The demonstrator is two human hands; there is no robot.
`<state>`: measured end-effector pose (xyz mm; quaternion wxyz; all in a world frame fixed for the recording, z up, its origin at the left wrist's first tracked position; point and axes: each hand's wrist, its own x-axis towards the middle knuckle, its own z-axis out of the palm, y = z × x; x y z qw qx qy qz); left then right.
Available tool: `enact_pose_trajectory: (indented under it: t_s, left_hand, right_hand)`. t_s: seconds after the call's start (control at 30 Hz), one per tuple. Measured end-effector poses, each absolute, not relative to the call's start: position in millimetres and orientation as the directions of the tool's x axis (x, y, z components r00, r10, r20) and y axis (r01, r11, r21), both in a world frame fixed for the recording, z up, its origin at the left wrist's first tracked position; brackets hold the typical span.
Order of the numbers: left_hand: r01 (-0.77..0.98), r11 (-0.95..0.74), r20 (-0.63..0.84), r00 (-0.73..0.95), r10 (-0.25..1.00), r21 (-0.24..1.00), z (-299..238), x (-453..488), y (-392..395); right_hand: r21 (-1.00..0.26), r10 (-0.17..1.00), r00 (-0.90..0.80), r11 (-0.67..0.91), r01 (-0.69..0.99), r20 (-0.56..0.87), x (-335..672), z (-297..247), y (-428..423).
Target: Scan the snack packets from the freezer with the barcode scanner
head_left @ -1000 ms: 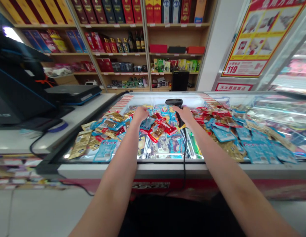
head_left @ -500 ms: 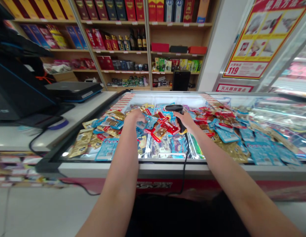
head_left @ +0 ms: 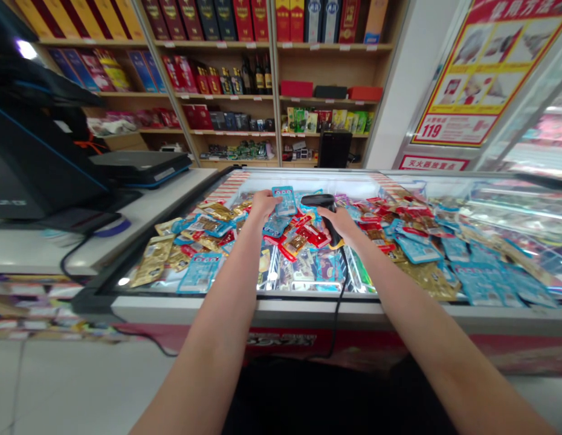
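Observation:
A blue snack packet (head_left: 285, 201) is pinched at its left edge by my left hand (head_left: 265, 204), tilted up above the pile. My right hand (head_left: 336, 222) is wrapped round a black barcode scanner (head_left: 318, 199), whose head points left toward the packet. From the scanner's handle a cable runs down over the freezer's front edge. Beneath my hands lie red packets (head_left: 303, 237) and another blue packet (head_left: 276, 226) on the chest freezer's glass top. To the left is a heap of gold and blue packets (head_left: 206, 223); a larger heap of red packets (head_left: 410, 214) spreads to the right.
A counter (head_left: 172, 196) on the left carries a dark weighing scale (head_left: 140, 164) and a black till machine (head_left: 40, 163). Behind the chest freezer (head_left: 308, 307) stand shelves (head_left: 330, 103) of boxes and bottles. A red and yellow poster (head_left: 480, 78) hangs at right.
My left hand has risen slightly and moved right, lifting a blue snack packet from the pile beside the scanner. My right hand keeps the barcode scanner in nearly the same place.

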<state>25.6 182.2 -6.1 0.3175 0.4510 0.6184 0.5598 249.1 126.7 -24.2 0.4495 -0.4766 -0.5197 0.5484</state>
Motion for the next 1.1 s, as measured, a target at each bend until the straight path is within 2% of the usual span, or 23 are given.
enact_pose_trajectory:
  t_s: [0.3,0.77,1.1]
  left_hand:
    - [0.08,-0.025,0.051,-0.339,0.94,0.997,-8,35,180]
    - [0.097,-0.035,0.068,-0.358,0.931,0.995,-8,35,180]
    - [0.059,-0.058,0.075,-0.351,0.933,0.997,-11,35,182]
  right_hand:
    - [-0.996,0.981,-0.179,-0.067,0.058,-0.077,253,-21,124]
    - [-0.993,0.971,-0.213,-0.094,0.069,-0.106,253,-9,113]
    - [-0.997,0.968,-0.242,-0.061,0.052,-0.072,256,-16,120]
